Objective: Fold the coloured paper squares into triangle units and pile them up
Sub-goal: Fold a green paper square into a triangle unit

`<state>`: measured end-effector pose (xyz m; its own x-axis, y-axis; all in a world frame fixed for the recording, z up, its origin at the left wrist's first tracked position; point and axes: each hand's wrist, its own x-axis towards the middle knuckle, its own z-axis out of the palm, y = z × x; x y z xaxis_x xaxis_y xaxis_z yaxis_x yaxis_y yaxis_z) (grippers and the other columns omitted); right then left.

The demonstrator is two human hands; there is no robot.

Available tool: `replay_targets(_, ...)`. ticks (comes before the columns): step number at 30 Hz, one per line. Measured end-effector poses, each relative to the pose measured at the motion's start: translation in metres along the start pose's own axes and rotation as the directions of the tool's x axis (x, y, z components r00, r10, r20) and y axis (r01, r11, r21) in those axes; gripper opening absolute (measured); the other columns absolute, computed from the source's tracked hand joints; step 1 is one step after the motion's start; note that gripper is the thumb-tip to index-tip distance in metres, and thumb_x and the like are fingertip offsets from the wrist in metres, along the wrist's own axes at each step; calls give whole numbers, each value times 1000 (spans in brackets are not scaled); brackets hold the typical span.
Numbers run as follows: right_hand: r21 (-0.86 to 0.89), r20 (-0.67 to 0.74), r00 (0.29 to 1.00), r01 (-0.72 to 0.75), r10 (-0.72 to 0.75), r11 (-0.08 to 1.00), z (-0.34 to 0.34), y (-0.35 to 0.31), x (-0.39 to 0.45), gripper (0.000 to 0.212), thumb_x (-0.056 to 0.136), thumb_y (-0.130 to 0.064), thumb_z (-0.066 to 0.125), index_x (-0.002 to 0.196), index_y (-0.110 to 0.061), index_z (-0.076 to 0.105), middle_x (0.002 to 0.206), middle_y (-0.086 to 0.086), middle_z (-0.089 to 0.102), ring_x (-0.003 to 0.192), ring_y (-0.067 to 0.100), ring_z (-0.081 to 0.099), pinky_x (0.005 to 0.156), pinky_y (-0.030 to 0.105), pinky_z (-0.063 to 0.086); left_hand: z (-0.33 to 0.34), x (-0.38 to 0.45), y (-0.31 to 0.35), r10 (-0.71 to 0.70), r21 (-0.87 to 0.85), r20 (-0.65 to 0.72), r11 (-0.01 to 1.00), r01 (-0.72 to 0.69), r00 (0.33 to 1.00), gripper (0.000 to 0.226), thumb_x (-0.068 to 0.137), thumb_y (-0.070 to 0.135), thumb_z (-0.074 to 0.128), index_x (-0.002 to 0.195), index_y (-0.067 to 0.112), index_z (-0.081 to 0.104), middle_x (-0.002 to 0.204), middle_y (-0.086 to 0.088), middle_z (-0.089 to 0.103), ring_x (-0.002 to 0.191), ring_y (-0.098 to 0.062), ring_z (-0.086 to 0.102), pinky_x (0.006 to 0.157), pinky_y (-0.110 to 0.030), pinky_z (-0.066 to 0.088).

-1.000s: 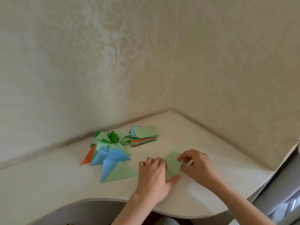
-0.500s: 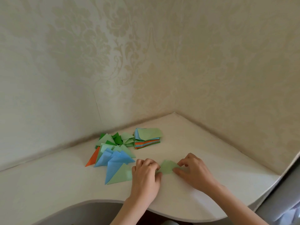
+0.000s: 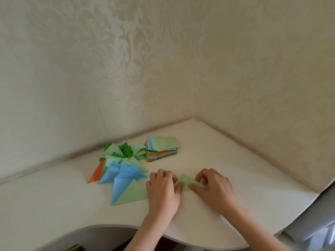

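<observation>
A light green paper, folded into a triangle, lies flat on the white desk between my hands. My left hand pinches its left corner with curled fingers and thumb. My right hand pinches its right end, thumb laid along the lower edge. To the left spreads a loose pile of folded triangles in green, blue and orange. Behind, near the wall, stands a stack of unfolded coloured squares with a light green sheet on top.
The desk fits into a corner of two patterned cream walls. Its curved front edge runs just below my wrists. A grey surface shows past the desk's right end.
The green sheet stood half raised between my fingers a second ago; it now lies flat as a triangle, with both hands lowered onto its two ends.
</observation>
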<state>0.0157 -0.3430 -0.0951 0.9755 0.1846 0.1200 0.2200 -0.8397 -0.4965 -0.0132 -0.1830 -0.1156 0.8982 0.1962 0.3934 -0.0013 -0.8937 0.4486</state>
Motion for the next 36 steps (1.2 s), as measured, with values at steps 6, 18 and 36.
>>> replay_targets(6, 174, 63, 998, -2, -9, 985, -7, 9, 4, 19, 77, -34, 73, 86, -35, 56, 78, -11, 57, 67, 2, 48, 70, 26, 42, -9, 2, -8, 13, -120, 76, 993, -4, 997, 11, 89, 31, 62, 99, 27, 61, 101, 13, 53, 98, -14, 44, 82, -29, 35)
replay_targets(18, 169, 42, 998, 32, -39, 985, -1, 11, -3, 18, 85, -24, 61, 78, -40, 55, 80, -13, 53, 75, 3, 51, 84, 32, 44, -19, -3, -13, 185, -100, 119, 980, -174, 976, 28, 87, -5, 53, 102, 16, 64, 101, 9, 54, 93, -10, 43, 80, -14, 35)
replay_targets(36, 208, -63, 998, 1, 13, 978, 3, -2, 8, 12, 78, -30, 70, 76, -33, 58, 79, -13, 60, 66, 4, 50, 63, 25, 41, -22, 3, 18, 29, -186, 132, 983, -4, 991, 26, 91, 9, 57, 115, 19, 53, 101, 3, 60, 97, -15, 57, 75, -18, 38)
